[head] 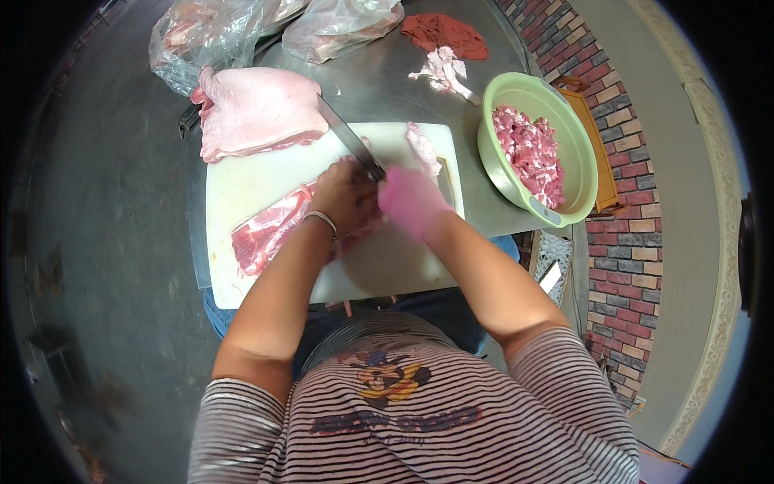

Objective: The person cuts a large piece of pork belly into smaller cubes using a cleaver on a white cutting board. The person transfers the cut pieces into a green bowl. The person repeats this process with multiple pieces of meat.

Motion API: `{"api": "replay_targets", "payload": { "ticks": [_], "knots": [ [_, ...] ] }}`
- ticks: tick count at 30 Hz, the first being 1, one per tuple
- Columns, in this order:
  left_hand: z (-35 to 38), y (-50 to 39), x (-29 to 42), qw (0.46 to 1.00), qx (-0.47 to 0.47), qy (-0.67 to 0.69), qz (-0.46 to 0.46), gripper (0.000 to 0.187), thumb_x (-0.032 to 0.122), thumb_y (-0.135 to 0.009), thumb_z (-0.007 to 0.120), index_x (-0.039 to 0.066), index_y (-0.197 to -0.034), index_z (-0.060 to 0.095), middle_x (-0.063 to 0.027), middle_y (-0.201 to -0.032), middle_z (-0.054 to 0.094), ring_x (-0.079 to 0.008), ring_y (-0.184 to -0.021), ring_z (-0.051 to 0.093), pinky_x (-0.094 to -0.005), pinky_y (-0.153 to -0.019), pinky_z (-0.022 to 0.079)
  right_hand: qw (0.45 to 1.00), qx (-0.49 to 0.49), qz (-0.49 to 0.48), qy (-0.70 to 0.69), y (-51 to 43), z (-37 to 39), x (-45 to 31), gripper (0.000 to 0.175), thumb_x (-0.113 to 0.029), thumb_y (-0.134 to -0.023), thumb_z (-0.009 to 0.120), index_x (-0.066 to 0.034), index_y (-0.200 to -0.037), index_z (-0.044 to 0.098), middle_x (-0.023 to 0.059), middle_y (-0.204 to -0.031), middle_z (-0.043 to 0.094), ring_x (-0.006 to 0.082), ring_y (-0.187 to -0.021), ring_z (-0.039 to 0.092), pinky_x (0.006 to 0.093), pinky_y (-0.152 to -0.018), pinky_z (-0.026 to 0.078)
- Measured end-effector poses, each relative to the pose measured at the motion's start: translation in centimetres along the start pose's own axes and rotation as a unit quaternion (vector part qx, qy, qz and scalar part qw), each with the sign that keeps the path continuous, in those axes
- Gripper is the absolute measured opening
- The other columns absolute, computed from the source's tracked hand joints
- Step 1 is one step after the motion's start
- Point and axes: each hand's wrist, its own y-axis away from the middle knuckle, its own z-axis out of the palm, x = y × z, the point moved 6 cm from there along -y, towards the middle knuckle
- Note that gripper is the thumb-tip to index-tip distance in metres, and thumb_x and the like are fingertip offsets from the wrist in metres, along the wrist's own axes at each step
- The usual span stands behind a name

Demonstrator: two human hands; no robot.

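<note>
A white cutting board lies before me with a long slab of raw meat slanting across it. My left hand, bare with a bracelet at the wrist, rests on the slab's far right part; its fingertips are partly hidden. In a pink glove, my right hand is closed around the handle of a long knife, whose blade points up and left. The hand is blurred. A large skin-on slab of pork overlaps the board's far left edge. Near the upper right corner lies a pale strip of fat.
A green plastic basin of cut meat pieces stands at the right on the metal table. Fat scraps and a red cloth lie farther back. Clear plastic bags of meat are at the far left.
</note>
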Motion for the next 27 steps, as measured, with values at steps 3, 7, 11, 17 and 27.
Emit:
{"api": "replay_targets", "payload": {
  "ticks": [3,7,11,17,27],
  "knots": [
    [-0.2,0.0,-0.3,0.999,-0.006,-0.015,-0.037,0.012,0.024,-0.078,0.072,0.019,-0.088,0.078,-0.0069,-0.109,0.063,-0.0307,-0.106,0.057,-0.0432,-0.093,0.047,0.923,0.043,0.21,-0.321,-0.1,0.3,2.2,0.022,-0.018,-0.093,0.05,-0.0024,-0.095,0.065,0.0206,-0.096,0.066,0.0338,-0.094,0.065,0.0433,-0.08,0.053],
    [-1.4,-0.6,-0.4,0.996,-0.041,0.051,-0.054,0.017,0.023,-0.079,0.073,0.017,-0.095,0.076,-0.0066,-0.109,0.065,-0.0295,-0.11,0.057,-0.0413,-0.094,0.047,0.938,-0.006,0.202,-0.28,7.0,1.4,2.4,0.03,-0.028,-0.09,0.057,-0.0022,-0.095,0.07,0.0251,-0.098,0.069,0.0412,-0.095,0.066,0.0472,-0.086,0.053],
    [-2.5,-0.1,-0.4,0.994,-0.081,0.039,-0.055,0.028,0.018,-0.08,0.073,0.018,-0.108,0.073,-0.0083,-0.114,0.063,-0.0302,-0.113,0.056,-0.0408,-0.096,0.047,0.869,0.027,0.37,-0.327,12.9,1.4,4.4,0.031,-0.03,-0.09,0.058,-0.0004,-0.092,0.067,0.0272,-0.09,0.067,0.0444,-0.09,0.065,0.0499,-0.082,0.052],
    [-2.8,1.8,1.5,0.998,0.0,0.015,0.054,0.029,0.015,-0.074,0.073,0.016,-0.103,0.073,-0.0065,-0.118,0.062,-0.0314,-0.112,0.055,-0.0423,-0.096,0.046,0.914,0.106,0.276,-0.277,11.9,-1.9,0.8,0.023,-0.026,-0.091,0.056,-0.0044,-0.087,0.059,0.0237,-0.074,0.066,0.0441,-0.072,0.065,0.0537,-0.07,0.053],
    [-1.5,1.3,0.1,0.999,-0.048,0.001,0.003,0.025,0.023,-0.071,0.074,0.015,-0.095,0.073,-0.0075,-0.113,0.06,-0.0317,-0.11,0.054,-0.0424,-0.096,0.045,0.924,0.017,0.265,-0.273,9.1,-1.6,-0.9,0.019,-0.02,-0.091,0.053,-0.0035,-0.094,0.062,0.0226,-0.083,0.069,0.0424,-0.08,0.067,0.0504,-0.074,0.054]
  ]
}}
